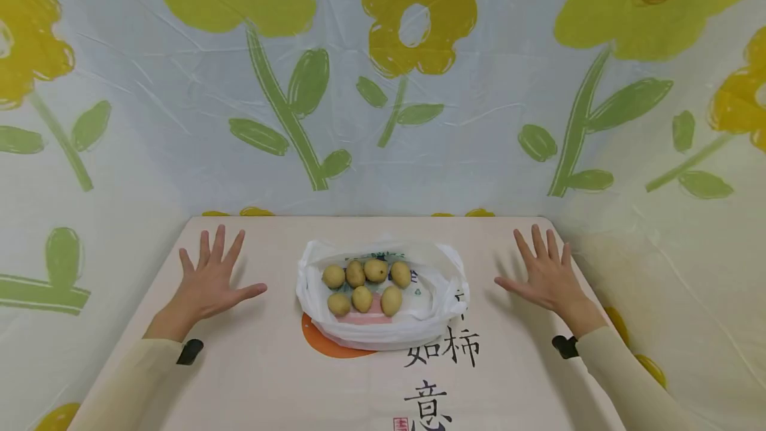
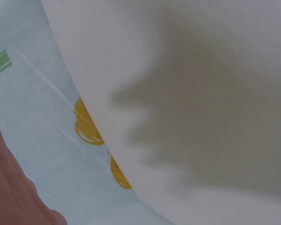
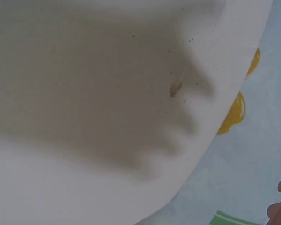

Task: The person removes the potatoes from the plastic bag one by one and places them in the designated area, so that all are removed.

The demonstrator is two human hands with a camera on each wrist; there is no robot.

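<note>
- In the head view we saw seven potatoes (image 1: 362, 299) lying in a white plastic bag (image 1: 383, 336), its mouth spread wide, near the middle of the table (image 1: 269, 384).
- The bag partly covered an orange print (image 1: 323, 341) and some of the black writing (image 1: 427, 404) on the tabletop.
- The left hand (image 1: 209, 285) was over the left side of the table, fingers straight and fanned, grasping nothing.
- The right hand (image 1: 550, 278) matched it on the other side, fingers likewise spread and released; both were well apart from the bag.
- We judged this to be a ready pose, with no handling under way: neither hand touched the potatoes or the bag.
- As we read it, the next move would call for bringing a hand inward, over the bag's rim, and curling the fingers around a single potato without dragging the thin plastic.
- In the left wrist view we found a broad shadow (image 2: 210, 108) on the tabletop and only a sliver of the hand; we could not tell the fingers' state from there.
- In the right wrist view we saw another shadow (image 3: 98, 89), a brownish mark (image 3: 176, 89) on the table and a scrap of the hand at the edge; no potato showed.
</note>
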